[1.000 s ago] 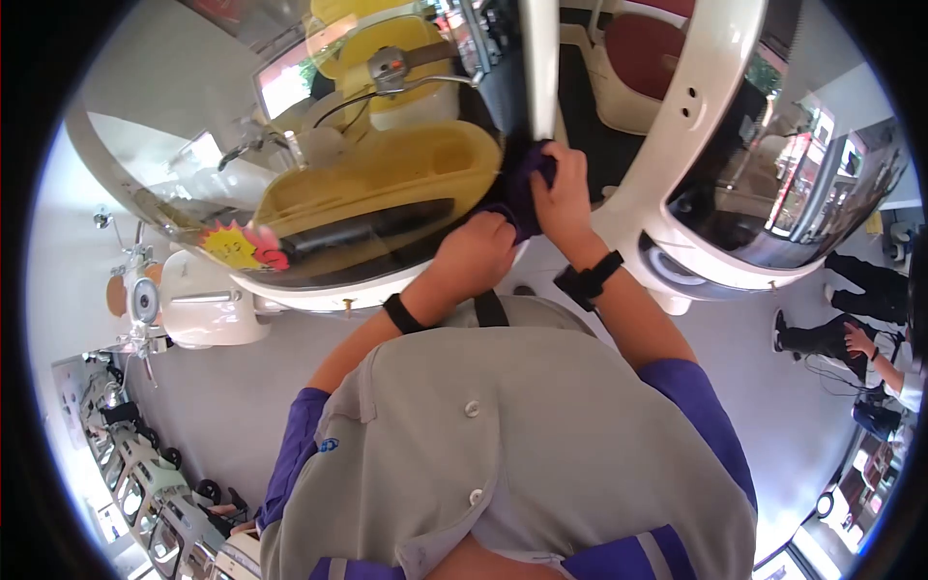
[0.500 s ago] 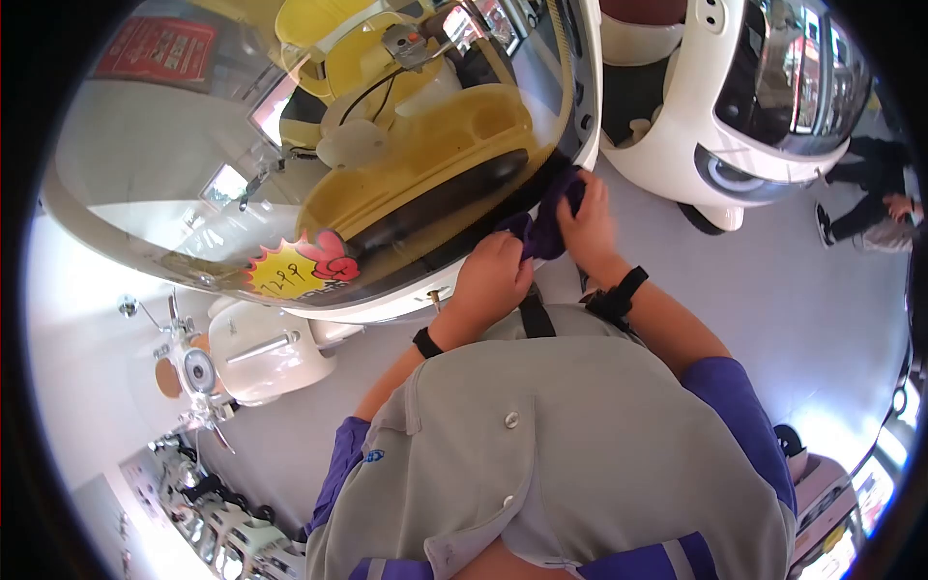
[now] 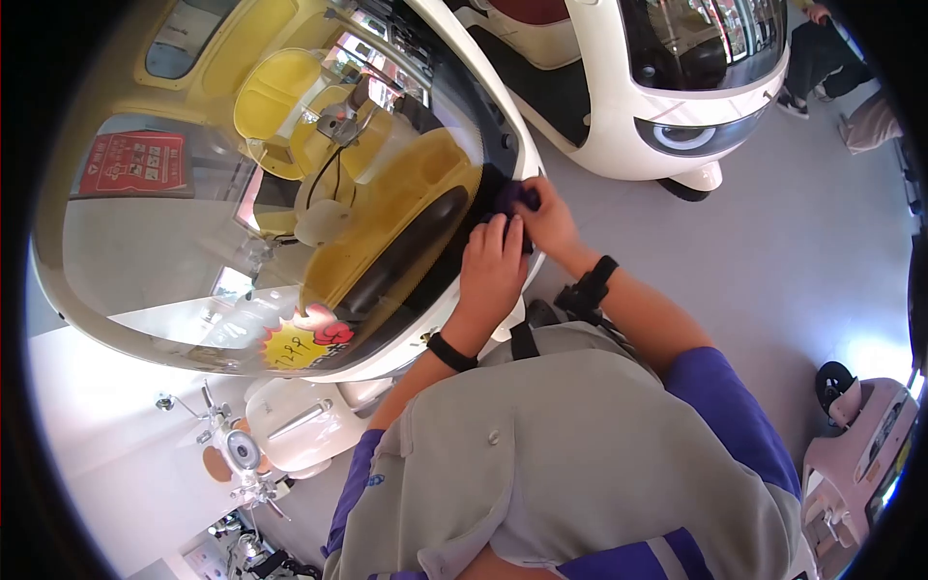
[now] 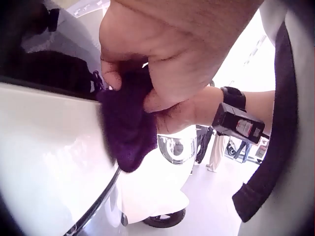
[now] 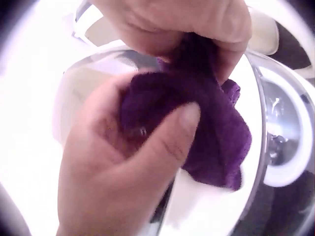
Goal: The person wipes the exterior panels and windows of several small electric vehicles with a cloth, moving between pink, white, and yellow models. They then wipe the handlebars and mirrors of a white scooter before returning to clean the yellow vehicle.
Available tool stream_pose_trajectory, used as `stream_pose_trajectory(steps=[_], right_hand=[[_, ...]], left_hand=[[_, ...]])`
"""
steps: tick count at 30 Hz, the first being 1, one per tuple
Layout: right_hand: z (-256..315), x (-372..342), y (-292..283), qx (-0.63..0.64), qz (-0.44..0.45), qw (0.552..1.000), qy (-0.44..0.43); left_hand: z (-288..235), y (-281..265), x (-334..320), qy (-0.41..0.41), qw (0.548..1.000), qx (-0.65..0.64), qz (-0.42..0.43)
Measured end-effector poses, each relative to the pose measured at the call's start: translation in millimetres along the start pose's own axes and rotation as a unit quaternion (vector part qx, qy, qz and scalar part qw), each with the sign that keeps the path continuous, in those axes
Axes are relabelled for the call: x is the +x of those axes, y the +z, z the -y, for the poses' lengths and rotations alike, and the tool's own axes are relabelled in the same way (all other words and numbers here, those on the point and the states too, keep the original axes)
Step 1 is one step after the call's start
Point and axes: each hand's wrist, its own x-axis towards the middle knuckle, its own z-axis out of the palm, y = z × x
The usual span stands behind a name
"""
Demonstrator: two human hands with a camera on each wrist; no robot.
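Observation:
A purple cloth (image 3: 515, 200) is bunched between both hands at the edge of a small white vehicle's curved windshield (image 3: 387, 242). My left hand (image 3: 493, 271) grips it, its fingers lying over the dark lower border of the glass. Just beyond, my right hand (image 3: 551, 224) holds the cloth's other part. In the left wrist view, the cloth (image 4: 129, 118) hangs from the left thumb and fingers over the white body panel (image 4: 54, 142). The right wrist view shows the left thumb pressed on the cloth (image 5: 216, 132), which the right hand (image 5: 192, 22) pinches from above.
A starburst price sticker (image 3: 302, 340) is on the lower glass; yellow seats (image 3: 275, 106) show behind it. A second white vehicle (image 3: 619, 126) stands beyond on the grey floor. A cream scooter (image 3: 300, 420) is at left, a pink one (image 3: 860, 454) at right. People's legs (image 3: 822, 72) show at far right.
The head view has turned, bringing more of the floor at right and the pink scooter into sight. Both hands keep hold of the cloth and are closer together than half a second ago.

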Motion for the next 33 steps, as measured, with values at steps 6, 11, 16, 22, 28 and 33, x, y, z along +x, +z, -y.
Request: stream_pose_trajectory(steps=[6, 11, 16, 22, 28, 33], right_hand=[[-25, 46, -19, 0.061, -0.097, 0.993, 0.029], [-13, 35, 7, -0.040, -0.109, 0.991, -0.070], [-5, -7, 9, -0.062, 0.001, 0.997, -0.036], [-16, 3, 6, -0.019, 0.020, 0.994, -0.108], [-11, 60, -38, 0.049, -0.037, 0.998, -0.032], [3, 23, -30, -0.068, 0.047, 0.991, -0.107]], left_hand=[[1, -7, 12, -0.069, 0.998, -0.005, 0.003], [6, -4, 14, -0.047, 0.993, 0.103, 0.035], [3, 10, -14, -0.069, 0.992, 0.107, 0.002], [11, 17, -14, -0.075, 0.985, 0.151, 0.044], [-2, 4, 40, -0.041, 0.981, 0.185, 0.043], [-5, 18, 15, -0.108, 0.968, 0.206, 0.092]])
